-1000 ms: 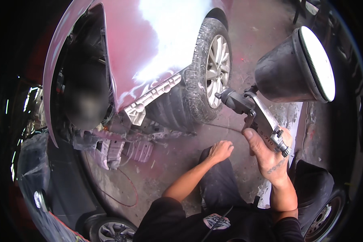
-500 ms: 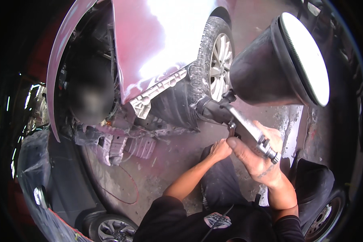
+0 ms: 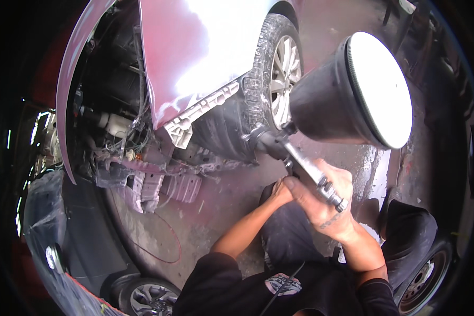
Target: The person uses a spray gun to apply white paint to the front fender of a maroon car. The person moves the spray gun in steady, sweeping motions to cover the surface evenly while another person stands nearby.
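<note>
The silver-and-dark spray gun (image 3: 302, 157) sat in the right hand (image 3: 317, 207), nozzle (image 3: 250, 137) leftward. Its dark cup (image 3: 321, 102) tilted rightward beneath a white lid (image 3: 382, 89).

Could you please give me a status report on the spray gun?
Right hand gripping spray gun; left hand at knee, partly hidden; gun partly blocking view of wheel.

R hand (image 3: 329, 196) curled in grip, approx. mid-body, w/ L hand (image 3: 280, 194) partly hidden next to it.
</note>
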Tool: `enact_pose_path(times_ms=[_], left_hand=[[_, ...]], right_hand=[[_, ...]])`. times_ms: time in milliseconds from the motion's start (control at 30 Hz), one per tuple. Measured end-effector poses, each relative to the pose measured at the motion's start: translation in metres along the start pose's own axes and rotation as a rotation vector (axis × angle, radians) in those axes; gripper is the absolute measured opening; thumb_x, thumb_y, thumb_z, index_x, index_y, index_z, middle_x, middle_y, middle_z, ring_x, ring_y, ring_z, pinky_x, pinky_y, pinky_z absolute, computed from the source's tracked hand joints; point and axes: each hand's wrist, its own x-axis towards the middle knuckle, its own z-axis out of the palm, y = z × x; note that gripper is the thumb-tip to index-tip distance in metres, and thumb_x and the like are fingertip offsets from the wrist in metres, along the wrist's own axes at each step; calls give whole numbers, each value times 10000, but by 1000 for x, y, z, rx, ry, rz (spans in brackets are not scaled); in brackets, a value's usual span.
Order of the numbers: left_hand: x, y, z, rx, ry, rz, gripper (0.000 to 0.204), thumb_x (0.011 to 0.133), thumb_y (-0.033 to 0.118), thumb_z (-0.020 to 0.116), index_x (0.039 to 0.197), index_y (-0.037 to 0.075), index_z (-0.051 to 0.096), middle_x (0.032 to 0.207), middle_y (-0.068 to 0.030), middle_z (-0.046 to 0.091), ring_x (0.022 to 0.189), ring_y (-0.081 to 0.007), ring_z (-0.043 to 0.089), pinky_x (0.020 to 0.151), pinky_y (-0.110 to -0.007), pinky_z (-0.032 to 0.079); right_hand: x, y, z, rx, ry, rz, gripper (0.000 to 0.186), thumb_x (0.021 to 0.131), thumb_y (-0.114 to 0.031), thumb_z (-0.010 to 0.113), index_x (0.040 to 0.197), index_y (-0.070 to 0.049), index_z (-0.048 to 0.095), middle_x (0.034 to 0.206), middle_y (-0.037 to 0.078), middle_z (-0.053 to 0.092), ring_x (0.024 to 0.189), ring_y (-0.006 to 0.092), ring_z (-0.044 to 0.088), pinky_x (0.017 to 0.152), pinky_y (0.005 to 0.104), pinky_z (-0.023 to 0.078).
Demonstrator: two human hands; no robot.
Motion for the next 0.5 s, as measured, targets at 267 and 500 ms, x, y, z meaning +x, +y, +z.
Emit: enact_pose_path(times_ms=[267, 500], left_hand=[[-14, 18, -13, -35, 120, 71, 290, 981, 284, 633, 1118, 46, 723, 1159, -210, 732, 1081, -456, 679, 934, -560, 534], [-3, -2, 2, -130, 85, 119, 291, 984, 290, 636, 1125, 53, 728, 1171, -195, 734, 1084, -445, 683, 937, -556, 534]], right_hand=[[0, 15, -3, -2, -15, -117, 288, 807, -75, 835, 1031, 58, 714, 853, 144, 682, 623, 279, 663, 559, 355, 519], [-6, 22, -4, 223, 106, 501, 217, 956, -141, 768, 953, 64, 694, 626, 46, 608, 527, 105, 560, 503, 296, 433]])
